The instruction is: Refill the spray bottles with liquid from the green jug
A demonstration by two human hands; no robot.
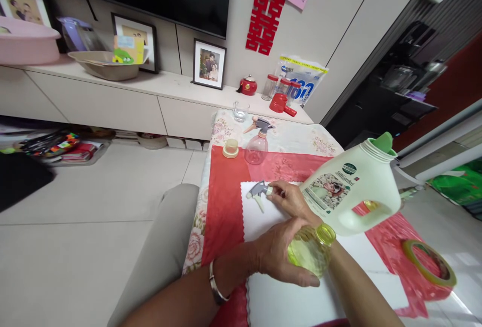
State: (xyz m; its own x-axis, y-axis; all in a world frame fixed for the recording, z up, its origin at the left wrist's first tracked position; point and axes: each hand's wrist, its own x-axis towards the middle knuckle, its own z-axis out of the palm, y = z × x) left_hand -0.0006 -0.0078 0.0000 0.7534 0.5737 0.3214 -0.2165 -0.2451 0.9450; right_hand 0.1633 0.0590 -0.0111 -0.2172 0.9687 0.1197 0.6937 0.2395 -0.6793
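My left hand (276,256) is wrapped round a small yellow-green clear bottle (312,251) with an open neck, held over a white scalloped mat (286,302). My right hand (289,199) reaches across just beyond it, fingers pinched on the collar of a grey trigger spray head (258,190) lying on the mat. A large pale green detergent jug (354,186) with a green spout tilts right behind my right wrist. I cannot see what supports it.
A red plastic sheet (226,201) covers the floral tablecloth. On it are a clear spray bottle (259,144), a cream lid (230,148) and a green tape roll (429,262). A glass (240,111) sits at the far edge. A grey cushion (165,246) borders the table's left side.
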